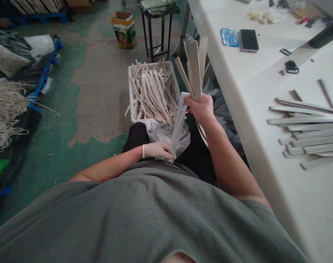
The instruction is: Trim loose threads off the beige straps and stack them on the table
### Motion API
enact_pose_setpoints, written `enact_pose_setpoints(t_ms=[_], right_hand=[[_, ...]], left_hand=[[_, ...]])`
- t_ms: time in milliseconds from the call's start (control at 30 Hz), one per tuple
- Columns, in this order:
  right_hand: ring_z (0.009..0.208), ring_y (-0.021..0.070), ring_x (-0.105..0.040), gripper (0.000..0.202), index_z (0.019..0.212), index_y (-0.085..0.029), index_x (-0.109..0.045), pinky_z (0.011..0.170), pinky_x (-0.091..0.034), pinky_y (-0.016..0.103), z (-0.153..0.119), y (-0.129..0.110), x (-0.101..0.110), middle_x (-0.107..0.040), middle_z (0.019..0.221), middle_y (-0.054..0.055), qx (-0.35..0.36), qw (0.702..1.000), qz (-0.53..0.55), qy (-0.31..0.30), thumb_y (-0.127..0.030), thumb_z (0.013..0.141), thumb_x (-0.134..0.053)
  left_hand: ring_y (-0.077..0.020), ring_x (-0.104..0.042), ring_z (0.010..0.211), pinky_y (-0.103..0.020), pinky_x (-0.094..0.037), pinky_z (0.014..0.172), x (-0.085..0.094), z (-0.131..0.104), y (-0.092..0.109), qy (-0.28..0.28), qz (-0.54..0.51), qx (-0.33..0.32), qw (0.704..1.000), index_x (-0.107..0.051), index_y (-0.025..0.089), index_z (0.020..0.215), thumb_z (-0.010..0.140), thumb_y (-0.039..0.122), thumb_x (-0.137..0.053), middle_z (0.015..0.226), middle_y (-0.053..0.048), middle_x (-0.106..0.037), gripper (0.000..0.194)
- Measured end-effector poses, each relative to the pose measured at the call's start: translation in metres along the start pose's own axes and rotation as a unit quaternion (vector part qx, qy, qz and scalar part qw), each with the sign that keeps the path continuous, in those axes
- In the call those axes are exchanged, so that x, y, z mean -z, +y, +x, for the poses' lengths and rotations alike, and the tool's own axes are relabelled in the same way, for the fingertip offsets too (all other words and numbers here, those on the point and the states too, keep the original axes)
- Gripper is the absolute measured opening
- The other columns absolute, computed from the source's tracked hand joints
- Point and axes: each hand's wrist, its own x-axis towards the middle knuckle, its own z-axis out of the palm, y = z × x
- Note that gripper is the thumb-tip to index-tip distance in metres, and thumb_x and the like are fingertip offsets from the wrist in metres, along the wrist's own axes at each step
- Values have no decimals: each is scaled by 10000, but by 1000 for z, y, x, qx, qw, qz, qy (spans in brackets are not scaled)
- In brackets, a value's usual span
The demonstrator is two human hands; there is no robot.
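My right hand (200,107) is wrapped round several flat beige straps (195,69), which fan upward from the fist. Its thumb also presses the top end of a narrow clear plastic sleeve (178,124). The lower end of that sleeve is pinched by my left hand (158,150), which wears a thin pale glove. Crumpled clear plastic (166,135) lies on my lap behind the sleeve. In front of my knees stands a white crate (130,93) filled with a heap of beige straps (152,87).
The white table (237,95) on the right bears many flat strips (314,128), a phone (249,40), a blue packet (230,37) and a black buckle (291,67). A black stool (150,33) and a carton (124,31) stand ahead. Cord bundles (7,109) lie at the left.
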Motion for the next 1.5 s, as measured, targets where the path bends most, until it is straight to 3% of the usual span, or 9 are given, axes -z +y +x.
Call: enact_pose_setpoints(t_ms=[200,300,367,433,533,600,700,967,1500], right_hand=[[371,67,-416,306,926,-156,-660,403,-461,220,-11,2,0,-702,688,1,-60,991,39,-110,-443,818,-653],[349,61,-363,458,1114,-156,-592,449,-503,246,-34,5,7,-733,752,28,-90,963,90,-237,-557,903,-528],[360,61,-352,471,1111,-158,-565,473,-509,255,-53,10,10,-722,775,26,-101,949,117,-275,-581,922,-478],[373,64,-366,452,1052,-168,-557,486,-502,257,-71,17,12,-697,769,12,-113,944,125,-284,-591,913,-485],[423,79,-457,423,920,-175,-568,515,-490,254,-91,25,10,-692,790,26,-132,938,113,-301,-595,888,-531],[460,90,-498,420,875,-174,-578,513,-467,246,-102,28,7,-701,821,44,-147,930,116,-315,-594,873,-561],[446,93,-481,423,927,-176,-590,461,-401,233,-117,25,3,-694,779,35,-171,916,140,-334,-596,886,-558],[438,125,-518,432,818,-170,-634,461,-391,240,-143,15,8,-669,616,18,-174,917,39,-356,-574,917,-519],[434,157,-587,378,714,-213,-618,498,-445,258,-149,25,-9,-687,584,12,-113,906,-147,-379,-478,931,-459]], left_hand=[[-153,-675,669,-234,-529,675,17,-13,1,2,-51,39,998,-782,119,796,699,359,-830,715,-73,-737,263],[-177,-696,680,-273,-559,705,62,-43,23,179,-154,-13,972,-761,106,788,747,288,-809,747,-107,-746,193],[-161,-690,675,-290,-569,728,97,-80,48,357,-259,-112,891,-729,134,770,861,232,-702,730,-81,-738,137],[-118,-672,689,-274,-564,769,127,-125,76,482,-354,-249,762,-689,183,791,990,235,-526,726,-9,-729,263],[-70,-649,767,-241,-525,887,150,-184,107,551,-383,-416,614,-642,234,852,1048,301,-427,753,100,-723,298],[-65,-636,795,-227,-504,916,151,-201,112,557,-377,-460,580,-625,249,861,1036,348,-467,735,127,-701,256],[-70,-613,695,-252,-518,876,130,-180,92,548,-418,-411,597,-594,217,780,1013,362,-518,654,96,-641,285],[-105,-672,641,-255,-550,701,39,-53,-12,414,-567,-98,705,-661,155,793,931,339,-653,743,1,-697,230],[-148,-678,699,-269,-550,726,18,-46,-32,380,-481,-41,789,-655,152,758,805,282,-791,768,-47,-704,194]])
